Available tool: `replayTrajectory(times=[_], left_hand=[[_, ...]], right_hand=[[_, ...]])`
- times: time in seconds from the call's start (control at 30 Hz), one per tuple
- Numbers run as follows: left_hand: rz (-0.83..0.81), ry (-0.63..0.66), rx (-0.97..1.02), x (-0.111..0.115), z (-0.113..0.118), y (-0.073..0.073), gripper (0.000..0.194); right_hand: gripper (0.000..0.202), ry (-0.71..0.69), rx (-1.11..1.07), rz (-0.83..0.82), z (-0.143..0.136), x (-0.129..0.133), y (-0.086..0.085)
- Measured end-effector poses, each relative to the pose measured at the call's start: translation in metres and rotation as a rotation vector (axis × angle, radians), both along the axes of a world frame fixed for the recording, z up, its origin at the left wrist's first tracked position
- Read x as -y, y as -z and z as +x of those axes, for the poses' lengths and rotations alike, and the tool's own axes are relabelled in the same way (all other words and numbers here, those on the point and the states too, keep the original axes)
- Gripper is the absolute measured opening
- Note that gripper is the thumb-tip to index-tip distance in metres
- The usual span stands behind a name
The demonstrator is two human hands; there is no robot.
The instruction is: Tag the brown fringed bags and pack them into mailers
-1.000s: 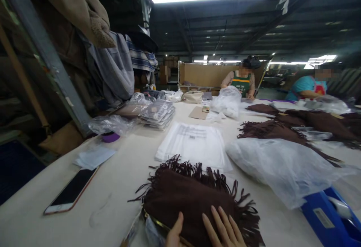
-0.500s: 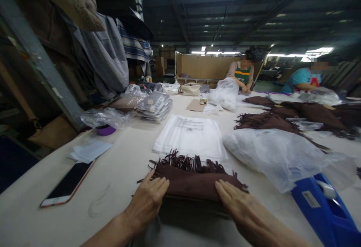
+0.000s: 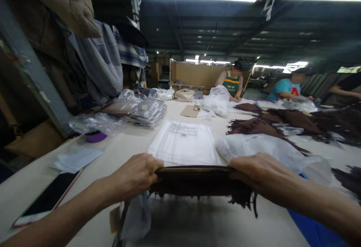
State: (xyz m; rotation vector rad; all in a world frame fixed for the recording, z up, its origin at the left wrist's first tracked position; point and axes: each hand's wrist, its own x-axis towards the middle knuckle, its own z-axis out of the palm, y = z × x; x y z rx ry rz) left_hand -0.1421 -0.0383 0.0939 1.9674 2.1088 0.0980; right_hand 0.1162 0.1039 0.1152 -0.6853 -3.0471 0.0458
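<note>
A dark brown fringed bag [image 3: 194, 183] hangs between my two hands above the table, its zipper edge on top and its fringe hanging down. My left hand [image 3: 143, 171] is closed on the bag's left top corner. The right top corner is gripped by my right hand [image 3: 245, 170]. Just beyond the bag lies a stack of white plastic bags [image 3: 183, 141] with a printed barcode. A tan tag [image 3: 114, 218] and a clear plastic piece hang below my left hand.
A phone [image 3: 47, 194] and pale papers [image 3: 76, 159] lie at left, near stacked packets [image 3: 148, 112]. On the right are a plastic bag [image 3: 259, 145], a blue object [image 3: 313, 224] and brown fringed items [image 3: 254, 126]. People work at the far side.
Both hands went from lying flat on the brown bag to gripping its top corners. The bag is now lifted, zipper edge up and fringe down. The camera view has tilted up.
</note>
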Motion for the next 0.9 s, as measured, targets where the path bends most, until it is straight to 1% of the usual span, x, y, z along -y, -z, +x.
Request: replayTrajectory(times=[0.07, 0.1, 0.17, 0.23, 0.3, 0.37, 0.47, 0.57, 0.63, 0.67, 0.7, 0.73, 0.77, 0.83, 0.9], left_hand=[[0.032, 0.016, 0.016, -0.002, -0.003, -0.003, 0.016], [0.045, 0.024, -0.001, -0.003, -0.005, -0.002, 0.016], [0.056, 0.047, -0.040, -0.006, -0.009, 0.004, 0.017], [0.052, 0.072, -0.029, -0.012, -0.013, 0.012, 0.018], [0.069, 0.087, -0.029, -0.018, -0.017, 0.014, 0.018], [0.123, 0.073, -0.080, -0.026, -0.020, 0.009, 0.019], [0.243, 0.084, -0.297, -0.035, -0.024, -0.008, 0.022], [0.365, 0.153, -0.615, -0.039, -0.029, -0.024, 0.025], [0.476, 0.221, -0.746, -0.036, -0.033, -0.025, 0.027], [0.548, 0.264, -0.792, -0.033, -0.036, -0.021, 0.029], [0.628, 0.314, -0.826, -0.029, -0.038, -0.014, 0.031], [0.701, 0.368, -0.850, -0.024, -0.041, -0.003, 0.031], [0.758, 0.421, -0.861, -0.017, -0.043, 0.010, 0.030], [0.814, 0.505, -0.850, 0.001, -0.044, 0.046, 0.026], [0.783, 0.546, -0.787, 0.026, -0.039, 0.088, 0.022]], right_hand=[[0.021, 0.024, -0.038, -0.012, 0.003, -0.003, -0.001], [0.020, 0.044, -0.028, -0.004, 0.004, -0.005, -0.001], [0.019, 0.069, 0.032, 0.030, 0.003, -0.010, 0.000], [0.017, 0.073, 0.083, 0.064, 0.002, -0.017, 0.003], [0.016, 0.066, 0.091, 0.092, 0.000, -0.025, 0.004], [0.013, 0.056, 0.075, 0.119, 0.000, -0.032, 0.003], [0.010, 0.052, 0.043, 0.149, 0.002, -0.039, -0.002], [0.014, 0.016, -0.029, 0.236, 0.006, -0.044, -0.003], [0.017, -0.054, -0.112, 0.339, 0.008, -0.044, 0.004], [0.020, -0.103, -0.158, 0.390, 0.009, -0.042, 0.011], [0.023, -0.163, -0.212, 0.439, 0.010, -0.038, 0.020], [0.026, -0.223, -0.265, 0.479, 0.010, -0.032, 0.032], [0.028, -0.277, -0.314, 0.512, 0.011, -0.023, 0.046], [0.031, -0.352, -0.371, 0.554, 0.015, -0.001, 0.081], [0.035, -0.384, -0.379, 0.559, 0.023, 0.024, 0.121]])
